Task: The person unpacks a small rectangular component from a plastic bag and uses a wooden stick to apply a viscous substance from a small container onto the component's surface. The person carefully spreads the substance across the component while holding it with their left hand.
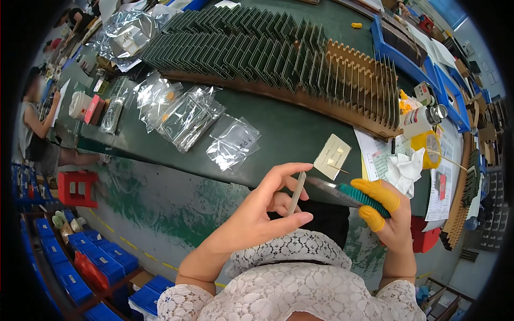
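Observation:
My left hand holds a thin pale strip edge-on between thumb and fingers, just below the table's front edge. My right hand, with yellow finger cots on thumb and forefinger, grips a tool with a teal ribbed handle. Its grey metal blade points left, close to the top of the strip. On the green table just beyond the hands lies a small cream card with a thin stick beside it.
A long cardboard rack full of dark green slotted boards crosses the table's far side. Clear plastic bags lie left. Papers, a white cloth, yellow tape roll and a bottle sit right. Another person stands far left; blue bins below.

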`<control>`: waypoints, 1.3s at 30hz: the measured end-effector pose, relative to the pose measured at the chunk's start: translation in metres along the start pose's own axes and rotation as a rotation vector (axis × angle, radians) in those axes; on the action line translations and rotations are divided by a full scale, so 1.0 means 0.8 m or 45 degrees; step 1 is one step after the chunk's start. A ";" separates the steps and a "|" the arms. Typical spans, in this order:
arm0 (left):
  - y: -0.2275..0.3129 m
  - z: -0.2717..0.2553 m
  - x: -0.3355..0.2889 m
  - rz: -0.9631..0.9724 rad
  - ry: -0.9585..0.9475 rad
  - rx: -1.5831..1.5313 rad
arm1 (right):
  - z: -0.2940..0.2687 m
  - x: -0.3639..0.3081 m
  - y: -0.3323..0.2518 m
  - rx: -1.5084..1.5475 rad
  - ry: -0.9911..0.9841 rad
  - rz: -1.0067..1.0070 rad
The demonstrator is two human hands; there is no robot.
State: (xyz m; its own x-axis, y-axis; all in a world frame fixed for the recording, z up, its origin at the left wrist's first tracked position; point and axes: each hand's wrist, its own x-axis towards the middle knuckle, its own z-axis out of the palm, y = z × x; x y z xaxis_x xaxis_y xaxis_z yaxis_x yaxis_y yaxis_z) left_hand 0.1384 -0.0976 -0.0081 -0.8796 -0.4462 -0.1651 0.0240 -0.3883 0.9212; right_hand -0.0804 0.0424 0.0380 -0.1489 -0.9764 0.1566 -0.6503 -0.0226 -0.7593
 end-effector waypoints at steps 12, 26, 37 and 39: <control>-0.007 -0.009 -0.002 0.066 0.027 0.041 | 0.011 0.008 0.004 0.042 0.082 -0.029; -0.004 -0.008 -0.002 0.054 0.069 0.081 | 0.013 0.010 0.006 -0.048 0.173 0.008; -0.005 -0.007 -0.001 0.071 0.096 0.092 | 0.003 0.010 0.000 0.051 0.000 0.059; -0.005 -0.007 -0.001 0.067 0.100 0.082 | 0.003 0.013 -0.001 0.050 -0.040 0.049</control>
State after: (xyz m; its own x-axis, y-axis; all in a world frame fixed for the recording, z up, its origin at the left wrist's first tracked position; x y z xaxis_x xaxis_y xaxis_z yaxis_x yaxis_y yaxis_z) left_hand 0.1417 -0.1001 -0.0136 -0.8378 -0.5276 -0.1406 0.0366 -0.3113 0.9496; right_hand -0.0801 0.0322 0.0386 -0.1498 -0.9829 0.1072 -0.6145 0.0076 -0.7889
